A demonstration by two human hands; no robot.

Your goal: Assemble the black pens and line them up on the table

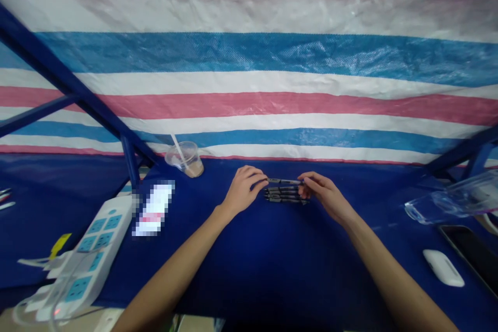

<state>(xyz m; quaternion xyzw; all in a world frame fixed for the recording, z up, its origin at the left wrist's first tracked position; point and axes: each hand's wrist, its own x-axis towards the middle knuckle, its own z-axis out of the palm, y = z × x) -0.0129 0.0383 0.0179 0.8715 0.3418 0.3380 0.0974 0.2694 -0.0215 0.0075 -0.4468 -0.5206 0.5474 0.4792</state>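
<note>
Between my two hands a dark pen lies level, its left end pinched in the fingers of my left hand and its right end in those of my right hand. Just in front of it, several similar black pens form a stack side by side on the blue table surface. The lower fingers of my right hand are beside the right ends of these pens, and I cannot tell whether they touch them. Both hands are closed at the fingertips.
Left of my hands are a plastic cup with a straw, a phone with a blurred screen and a power strip with cables. On the right lie a clear plastic bottle, a white earphone case and a dark phone. Striped sheeting hangs behind.
</note>
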